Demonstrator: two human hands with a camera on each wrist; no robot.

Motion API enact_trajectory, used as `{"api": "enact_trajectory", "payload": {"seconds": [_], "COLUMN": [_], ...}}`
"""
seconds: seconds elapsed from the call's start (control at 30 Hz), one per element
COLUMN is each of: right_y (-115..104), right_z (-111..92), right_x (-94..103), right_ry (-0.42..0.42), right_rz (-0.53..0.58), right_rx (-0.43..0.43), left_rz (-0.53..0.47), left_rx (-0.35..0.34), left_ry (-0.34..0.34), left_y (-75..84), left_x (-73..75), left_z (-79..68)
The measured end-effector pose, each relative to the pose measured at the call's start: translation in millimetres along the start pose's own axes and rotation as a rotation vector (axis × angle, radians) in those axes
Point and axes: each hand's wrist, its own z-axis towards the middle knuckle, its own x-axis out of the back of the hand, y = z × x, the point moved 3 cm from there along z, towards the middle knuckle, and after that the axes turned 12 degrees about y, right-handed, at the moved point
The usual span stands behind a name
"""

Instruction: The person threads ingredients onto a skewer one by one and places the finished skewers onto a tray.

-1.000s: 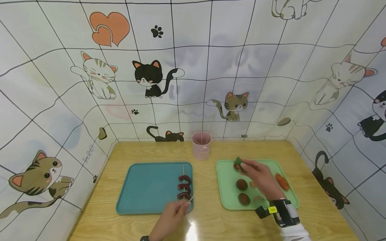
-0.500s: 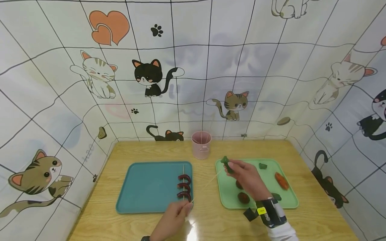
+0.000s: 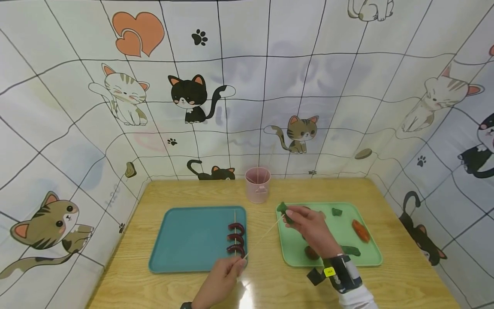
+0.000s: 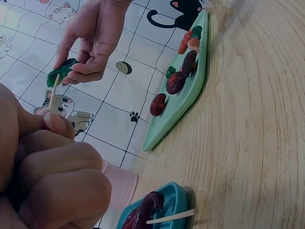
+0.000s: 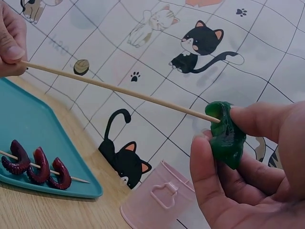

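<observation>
My left hand (image 3: 220,279) pinches the near end of a bare wooden skewer (image 5: 119,89), which slants up to the right. Between thumb and fingers my right hand (image 3: 314,229) holds a glossy green pepper piece (image 5: 228,138), above the left edge of the green tray (image 3: 370,253). In the right wrist view the skewer's tip meets the pepper piece; how deep it has gone in, I cannot tell. Beside the left hand, a second skewer bearing dark red tentacle pieces (image 3: 235,239) lies along the right side of the blue tray (image 3: 189,240).
On the green tray lie brown mushrooms (image 4: 175,83), an orange piece (image 3: 360,231) and other green pieces (image 3: 336,212), partly hidden by the right hand. A pink bucket (image 3: 257,189) with thin sticks stands at the back, between the trays. A cat-patterned sheet (image 3: 247,98) encloses the table.
My right hand has lifted the green pepper piece from over the green tray and brought it left to the skewer's tip. The left hand has swung the skewer toward the right and stays nearly in place.
</observation>
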Motion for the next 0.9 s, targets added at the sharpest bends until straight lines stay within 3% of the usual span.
{"api": "enact_trajectory", "payload": {"seconds": [0.53, 0.9], "right_y": [0.2, -1.1], "right_z": [-7.4, -9.9], "right_x": [-0.1, 1.6], "right_ry": [0.033, -0.087], "right_rz": [-0.059, 0.047], "right_rx": [0.027, 0.045], "left_rz": [-0.029, 0.018], "left_rx": [0.012, -0.009], "left_ry": [0.043, 0.05], "left_y": [-4.3, -5.1], "left_x": [-2.0, -3.9], "left_z": [-1.5, -0.1]}}
